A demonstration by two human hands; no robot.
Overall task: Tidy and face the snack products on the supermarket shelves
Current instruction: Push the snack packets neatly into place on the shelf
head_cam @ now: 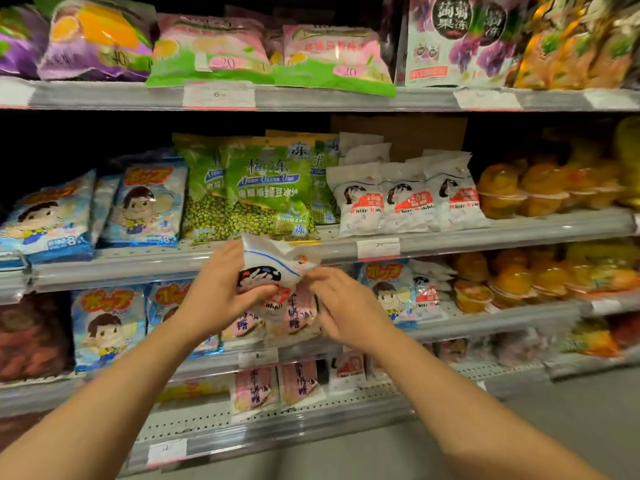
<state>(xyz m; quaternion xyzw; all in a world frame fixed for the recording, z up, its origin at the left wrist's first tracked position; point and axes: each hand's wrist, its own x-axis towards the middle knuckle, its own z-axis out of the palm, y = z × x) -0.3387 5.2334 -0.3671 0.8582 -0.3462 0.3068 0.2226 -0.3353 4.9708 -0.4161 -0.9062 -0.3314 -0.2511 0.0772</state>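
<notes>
My left hand (216, 292) grips a white White Rabbit candy bag (272, 268), tilted, in front of the third shelf. My right hand (341, 308) pinches the bag's right lower edge, over pink milk-candy bags (298, 315) standing on that shelf. Three matching White Rabbit bags (405, 199) stand upright on the shelf above, to the right of green mung-bean jelly bags (263, 188).
Blue cartoon-boy bags (145, 206) fill the left of the middle shelf and also stand below (107, 327). Orange fruit jelly cups (540, 188) sit at the right. Pink-green and purple bags line the top shelf (346, 98). More pink bags (277, 389) lie on the bottom shelf.
</notes>
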